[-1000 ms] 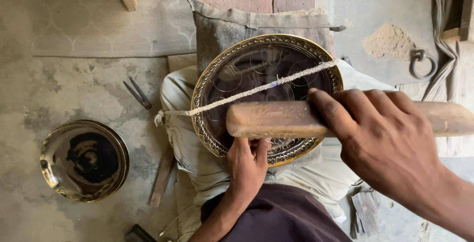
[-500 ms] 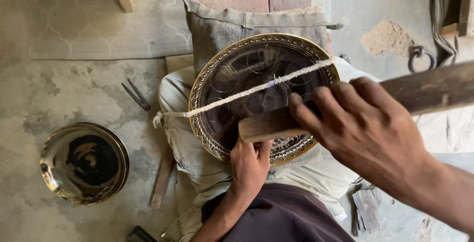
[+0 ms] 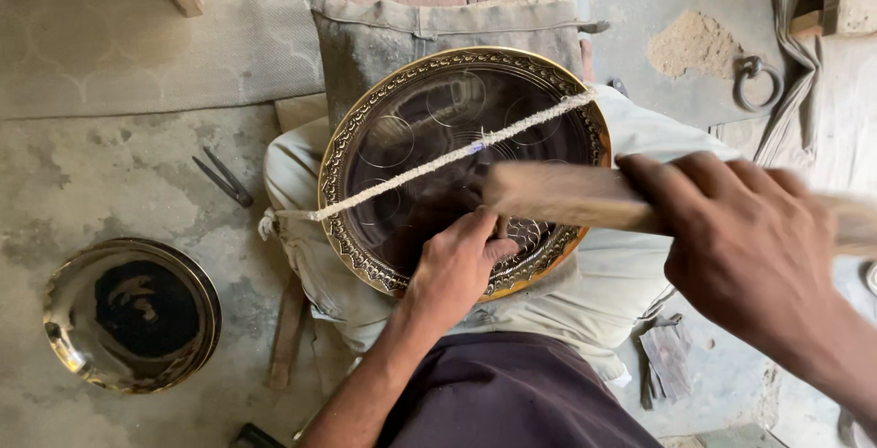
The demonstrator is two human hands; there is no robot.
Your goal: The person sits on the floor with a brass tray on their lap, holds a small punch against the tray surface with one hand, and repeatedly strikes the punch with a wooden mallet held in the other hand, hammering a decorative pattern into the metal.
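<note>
While the engraved brass tray [image 3: 461,169] lies on a cloth-covered cushion [image 3: 621,274] at frame centre, tied down by a rope [image 3: 429,163], the left hand [image 3: 457,261] pinches a small tool, mostly hidden, against the tray's 6 o'clock border. The right hand [image 3: 744,242], at 3 o'clock, is closed round a blurred wooden mallet [image 3: 557,194]. A misaimed blow could strike the left fingers or skid the tool across the pattern. Open floor lies toward 9 o'clock, holding a second tray [image 3: 128,316] and shears [image 3: 224,179].
</note>
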